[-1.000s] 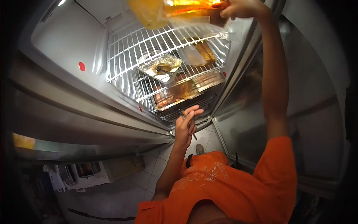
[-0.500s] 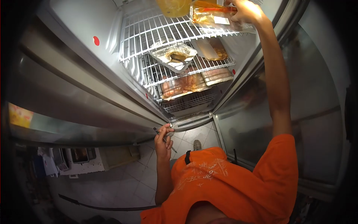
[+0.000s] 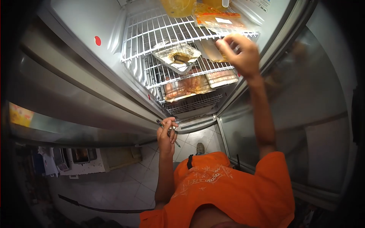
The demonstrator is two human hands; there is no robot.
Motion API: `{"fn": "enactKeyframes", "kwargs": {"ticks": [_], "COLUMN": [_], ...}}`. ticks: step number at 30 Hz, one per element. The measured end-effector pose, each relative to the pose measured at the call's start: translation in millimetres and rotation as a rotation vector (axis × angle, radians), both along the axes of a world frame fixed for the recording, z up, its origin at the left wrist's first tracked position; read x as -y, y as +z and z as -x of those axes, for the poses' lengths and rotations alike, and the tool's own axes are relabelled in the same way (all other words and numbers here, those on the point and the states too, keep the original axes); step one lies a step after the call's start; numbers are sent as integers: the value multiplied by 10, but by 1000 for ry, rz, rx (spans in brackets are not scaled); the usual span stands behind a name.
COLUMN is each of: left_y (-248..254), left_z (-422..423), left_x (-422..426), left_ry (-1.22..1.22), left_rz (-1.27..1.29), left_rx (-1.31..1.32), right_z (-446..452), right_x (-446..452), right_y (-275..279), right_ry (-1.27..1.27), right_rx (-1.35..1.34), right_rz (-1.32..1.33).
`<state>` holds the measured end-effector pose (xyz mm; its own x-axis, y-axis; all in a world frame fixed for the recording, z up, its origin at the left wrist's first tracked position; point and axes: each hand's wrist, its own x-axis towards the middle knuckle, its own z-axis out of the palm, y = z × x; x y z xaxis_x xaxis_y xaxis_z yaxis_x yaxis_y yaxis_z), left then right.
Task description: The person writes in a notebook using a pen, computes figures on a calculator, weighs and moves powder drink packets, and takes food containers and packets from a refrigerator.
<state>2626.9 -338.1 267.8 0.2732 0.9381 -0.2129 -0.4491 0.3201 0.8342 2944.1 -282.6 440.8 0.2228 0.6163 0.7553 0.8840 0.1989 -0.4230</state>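
My left hand is closed around a thin dark pen, held low in front of the refrigerator. My right hand is at the right front edge of the upper wire shelf, blurred slightly by motion. Its fingers are curled with the thumb apart, and nothing shows in them. Just above it on that shelf lies a clear plastic packet with orange-red contents and a white label. Behind the hand, one level down, sits a package with yellowish contents, partly hidden.
A foil tray rests on the second shelf. Below are wrapped packs of meat. A yellow container stands on the upper shelf. Refrigerator doors flank me, the right one standing open. A side table with metal trays is at lower left.
My right hand has let go of the orange-red packet and moved down and towards me. The packet now lies flatter on the upper shelf. My left hand has shifted slightly, still holding the pen.
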Motion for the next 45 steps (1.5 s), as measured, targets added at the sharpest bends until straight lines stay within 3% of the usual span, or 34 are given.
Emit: {"fn": "enactKeyframes", "kwargs": {"ticks": [2,4,5,7,11,13,16,19,20,22,23,26,27,30,31,34,35,36,37,40,43,45], "left_y": [98,230,312,495,791,852,700,664,702,825,657,527,639,568,544,497,486,471,523,537,570,519], "left_z": [-65,-161,-234,-352,-536,-597,-720,-880,-919,-985,-967,-1052,-1134,-1280,-1374,-1726,-1818,-1837,-1947,-2152,-2437,-2557], "left_x": [-92,-217,-327,-530,-948,-1183,-1602,-1859,-1836,-1784,-1938,-2040,-1974,-2099,-2130,-2170,-2185,-2212,-2169,-2194,-2207,-2214], "left_ry": [-4,1,13,34,71,86,126,204,219,248,214,186,256,120,60,6,29,-114,-90,-200,-95,-96], "left_rz": [-55,-108,-139,-184,-205,-188,-177,-123,-127,-140,-246,-344,-292,-336,-307,-297,-320,-333,-307,-311,-327,-271], "left_rx": [-21,-32,-29,-47,-143,-210,-282,-357,-373,-404,-412,-232,-351,-335,-380,-489,-522,-356,-337,-302,-497,-382], "right_z": [-114,-454,-473,-447,-456,-684,-1387,-1107,-1088,-932,-877,-866,-910,-872,-866,-746,-742,-745,-777,-990,-942,-879], "right_x": [-313,-774,-890,-1031,-1079,-1265,-1487,-1167,-1143,-833,-725,-685,-763,-954,-1027,-1005,-846,-634,-530,-486,-338,-204], "right_y": [-541,-1318,-1436,-1527,-1273,-1482,-1737,-1269,-1228,-1032,-970,-1061,-1110,-1242,-1324,-1221,-1094,-927,-837,-928,-1001,-1070], "right_ry": [-108,-207,-244,-311,-273,-291,-335,-197,-163,163,338,520,572,590,555,428,362,296,230,159,379,480], "right_rx": [98,289,334,427,200,79,133,-694,-1078,-1364,-1497,-1827,-1824,-1707,-1592,-1616,-1504,-1388,-1268,-1236,-1416,-1471], "right_rz": [261,233,278,371,721,447,-84,-90,-106,-148,-166,-276,-229,-192,-196,-190,-60,69,195,181,42,-8]}}
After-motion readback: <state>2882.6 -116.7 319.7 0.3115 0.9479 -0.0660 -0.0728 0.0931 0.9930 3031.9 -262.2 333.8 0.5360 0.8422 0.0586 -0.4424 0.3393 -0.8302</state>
